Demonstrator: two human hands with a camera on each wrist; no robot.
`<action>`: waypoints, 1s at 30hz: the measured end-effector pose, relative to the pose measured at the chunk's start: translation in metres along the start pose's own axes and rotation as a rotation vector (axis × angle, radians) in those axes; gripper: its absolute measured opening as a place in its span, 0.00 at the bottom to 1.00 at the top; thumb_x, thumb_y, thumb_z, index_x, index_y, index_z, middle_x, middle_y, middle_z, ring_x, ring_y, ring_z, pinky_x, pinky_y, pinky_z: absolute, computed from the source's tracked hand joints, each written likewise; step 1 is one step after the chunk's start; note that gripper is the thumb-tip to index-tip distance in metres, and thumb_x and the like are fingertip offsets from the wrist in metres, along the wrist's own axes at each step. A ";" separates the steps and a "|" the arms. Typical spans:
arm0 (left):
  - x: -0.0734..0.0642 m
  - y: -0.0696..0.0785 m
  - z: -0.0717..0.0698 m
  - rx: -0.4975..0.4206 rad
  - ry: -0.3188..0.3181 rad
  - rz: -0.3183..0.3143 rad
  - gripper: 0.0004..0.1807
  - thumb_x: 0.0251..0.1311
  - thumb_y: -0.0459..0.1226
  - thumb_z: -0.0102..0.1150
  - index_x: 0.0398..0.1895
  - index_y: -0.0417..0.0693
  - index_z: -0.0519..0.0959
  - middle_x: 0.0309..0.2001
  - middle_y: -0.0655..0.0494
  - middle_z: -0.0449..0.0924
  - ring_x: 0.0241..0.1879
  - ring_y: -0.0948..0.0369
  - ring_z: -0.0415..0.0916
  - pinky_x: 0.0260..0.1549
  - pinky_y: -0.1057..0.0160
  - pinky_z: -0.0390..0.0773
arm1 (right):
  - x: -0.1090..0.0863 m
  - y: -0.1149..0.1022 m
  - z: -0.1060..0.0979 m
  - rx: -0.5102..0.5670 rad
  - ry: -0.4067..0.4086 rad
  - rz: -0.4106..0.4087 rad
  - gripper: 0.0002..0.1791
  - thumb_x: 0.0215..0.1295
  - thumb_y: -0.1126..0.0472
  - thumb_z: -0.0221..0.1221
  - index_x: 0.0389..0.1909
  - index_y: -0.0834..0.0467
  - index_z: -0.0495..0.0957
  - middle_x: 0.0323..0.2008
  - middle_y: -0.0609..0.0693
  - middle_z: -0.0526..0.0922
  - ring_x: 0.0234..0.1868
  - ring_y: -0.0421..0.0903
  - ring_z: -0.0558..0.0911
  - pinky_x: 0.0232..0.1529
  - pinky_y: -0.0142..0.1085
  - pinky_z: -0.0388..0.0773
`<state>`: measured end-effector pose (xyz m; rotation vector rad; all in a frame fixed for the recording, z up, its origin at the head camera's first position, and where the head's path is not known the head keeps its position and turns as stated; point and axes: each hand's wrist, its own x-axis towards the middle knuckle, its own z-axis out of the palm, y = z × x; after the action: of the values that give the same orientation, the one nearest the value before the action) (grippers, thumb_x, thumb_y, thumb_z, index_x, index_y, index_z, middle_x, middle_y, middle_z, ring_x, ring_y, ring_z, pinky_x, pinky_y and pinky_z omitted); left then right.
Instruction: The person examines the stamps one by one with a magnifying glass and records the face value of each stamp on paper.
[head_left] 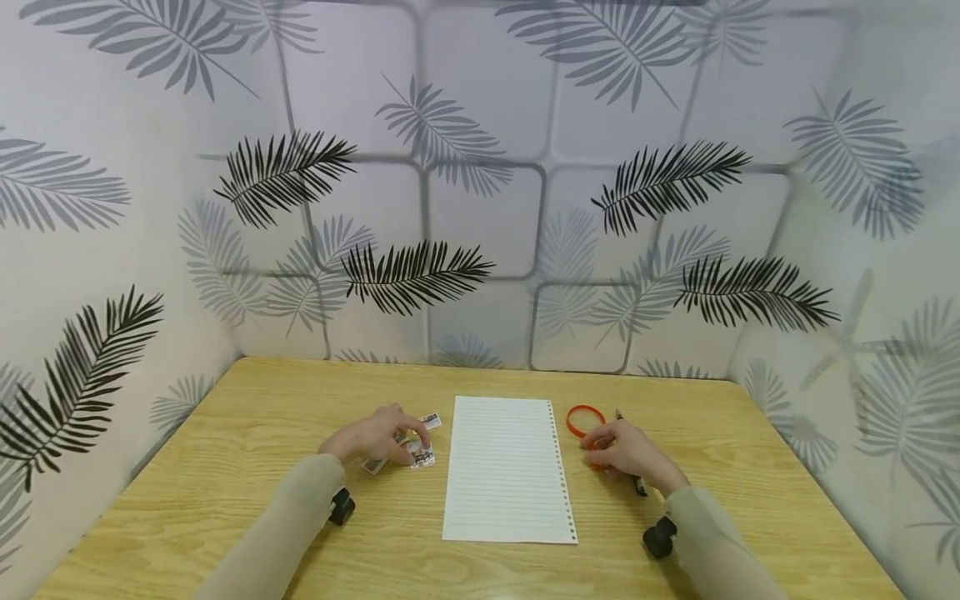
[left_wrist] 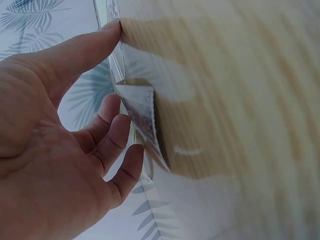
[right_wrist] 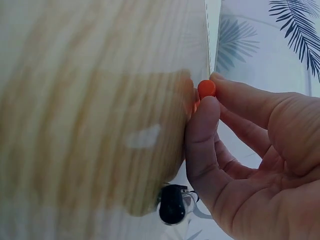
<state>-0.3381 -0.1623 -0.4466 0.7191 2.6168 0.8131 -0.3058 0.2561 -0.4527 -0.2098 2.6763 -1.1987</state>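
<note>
My left hand (head_left: 382,435) is over small perforated picture stamps (head_left: 422,454) left of a lined sheet (head_left: 506,471). In the left wrist view, the thumb and fingers are spread apart around a raised stamp (left_wrist: 142,112); I see none pinched. Right of the sheet lies an orange-red loop (head_left: 586,407), partly hidden by my right hand (head_left: 626,454). In the right wrist view, my thumb and forefinger pinch a rounded orange part (right_wrist: 206,88); its full shape is hidden. A dark pen (head_left: 640,486) lies under the right hand, its black end (right_wrist: 172,205) showing below the fingers.
The wooden table (head_left: 390,567) reaches back to a leaf-patterned wall covering (head_left: 480,325), which also rises at both sides. The sheet, with holes along its right edge, lies flat between the hands. Dark wrist devices (head_left: 342,507) sit on both sleeves.
</note>
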 end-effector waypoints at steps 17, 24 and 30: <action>0.004 -0.001 -0.001 0.002 -0.012 -0.035 0.14 0.55 0.33 0.70 0.38 0.66 0.83 0.55 0.43 0.69 0.52 0.50 0.64 0.42 0.53 0.69 | 0.003 -0.003 0.000 -0.035 0.031 0.043 0.13 0.54 0.70 0.61 0.41 0.62 0.84 0.30 0.53 0.83 0.22 0.43 0.79 0.23 0.36 0.79; 0.007 0.000 -0.003 0.006 -0.012 -0.026 0.14 0.55 0.32 0.69 0.40 0.62 0.83 0.35 0.48 0.67 0.35 0.55 0.61 0.31 0.60 0.62 | 0.005 -0.002 -0.003 -0.066 0.008 -0.005 0.12 0.56 0.68 0.66 0.43 0.64 0.83 0.31 0.54 0.84 0.23 0.43 0.81 0.25 0.36 0.80; 0.006 0.000 -0.002 0.018 -0.021 -0.024 0.14 0.55 0.33 0.70 0.40 0.63 0.84 0.26 0.55 0.63 0.34 0.56 0.59 0.29 0.61 0.61 | 0.005 -0.002 0.000 -0.113 0.017 0.011 0.11 0.53 0.69 0.65 0.39 0.59 0.84 0.28 0.51 0.82 0.20 0.42 0.79 0.23 0.36 0.79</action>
<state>-0.3441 -0.1599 -0.4461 0.6954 2.6126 0.7722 -0.3106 0.2536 -0.4520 -0.2026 2.7590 -1.0515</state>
